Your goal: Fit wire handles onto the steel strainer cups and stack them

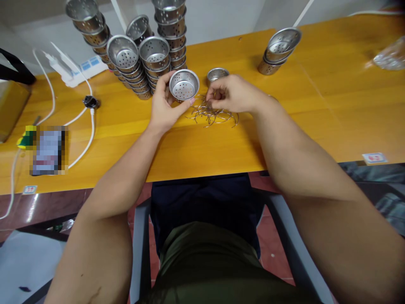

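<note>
My left hand (165, 103) is wrapped round a small perforated metal cup (184, 85), its mouth tilted toward me. Just right of it, my right hand (226, 93) has its fingers bent in a pinch over a loose pile of thin curved metal wires (209, 116) on the table. Whether a wire is between those fingers I cannot make out. Behind the right hand stands another metal cup (217, 74), partly hidden by the fingers.
Tall stacks of perforated cups (155, 54) stand at the back left. A shorter stack (278, 48) leans at the back right. On the yellow table (196, 156) lie a phone (47, 150), white cables and a power strip (90, 69). A clear plastic bag (392, 55) is far right.
</note>
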`<state>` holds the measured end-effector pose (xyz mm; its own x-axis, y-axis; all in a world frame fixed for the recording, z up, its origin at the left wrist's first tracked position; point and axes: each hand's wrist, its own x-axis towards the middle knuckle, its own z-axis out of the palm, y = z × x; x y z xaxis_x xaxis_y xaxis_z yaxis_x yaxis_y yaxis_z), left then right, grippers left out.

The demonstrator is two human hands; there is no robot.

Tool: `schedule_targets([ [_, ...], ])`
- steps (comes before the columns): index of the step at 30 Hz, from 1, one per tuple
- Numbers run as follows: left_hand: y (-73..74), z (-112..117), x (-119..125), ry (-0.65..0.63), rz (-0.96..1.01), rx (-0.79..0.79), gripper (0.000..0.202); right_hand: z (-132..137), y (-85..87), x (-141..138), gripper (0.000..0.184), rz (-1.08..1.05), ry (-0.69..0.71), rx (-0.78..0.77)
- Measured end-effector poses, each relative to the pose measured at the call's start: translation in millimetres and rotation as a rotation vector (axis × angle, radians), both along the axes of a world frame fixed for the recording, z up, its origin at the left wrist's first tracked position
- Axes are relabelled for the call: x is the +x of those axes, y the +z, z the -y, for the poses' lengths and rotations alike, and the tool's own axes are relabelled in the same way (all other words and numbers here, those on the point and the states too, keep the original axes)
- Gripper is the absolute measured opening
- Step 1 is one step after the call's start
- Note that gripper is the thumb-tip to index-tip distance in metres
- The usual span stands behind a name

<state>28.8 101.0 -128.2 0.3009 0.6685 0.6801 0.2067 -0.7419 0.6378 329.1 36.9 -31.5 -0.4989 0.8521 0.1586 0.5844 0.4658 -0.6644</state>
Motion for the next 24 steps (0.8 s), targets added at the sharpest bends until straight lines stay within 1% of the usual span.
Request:
schedule_targets([
  [2,-7.2,-10,-2,-0.065,0.059,0.029,0.11,-3,-3.9,1,0.022,-0.07,0.017,0.011],
  [4,-13.5,-19,-4,-0.129,0.121,0.06,0.111,-8,-9.0,0,0.025,-0.157,-0.01,0.021],
  [6,-15.9,-24,-5,-0.182,0.155,0.049,0.114,-14,-15.2,-1,0.025,-0.25,-0.044,-0.004],
  [9,-12.7,-17,-5,-0.268,0.178,-0.082,0.111,-22,-24.6,-2,0.022,-0.349,-0.049,-0.019],
  [11,-9.5,-10,-4,-0.293,0.185,-0.16,0.109,-27,-29.8,-3,0.021,-0.38,-0.046,0.052],
  [13,-8.7,-5,-3,-0.267,0.168,-0.16,0.115,-31,-33.7,-5,0.021,-0.409,-0.037,0.135],
  [14,-9.5,-5,-3,-0.244,0.156,-0.136,0.119,-32,-35.2,-5,0.023,-0.425,-0.031,0.167],
  [16,-13.3,-10,-3,-0.216,0.148,-0.071,0.125,-35,-37.3,-7,0.034,-0.461,-0.032,0.208],
  [19,-19.0,-20,-5,-0.233,0.181,0.005,0.123,-37,-38.4,-10,0.054,-0.513,-0.076,0.251],
  [21,-18.8,-23,-6,-0.263,0.187,0.005,0.121,-37,-37.6,-13,0.063,-0.55,-0.096,0.277],
  [24,-12.8,-16,-6,-0.303,0.163,-0.051,0.121,-35,-34.7,-19,0.072,-0.605,-0.099,0.311],
])
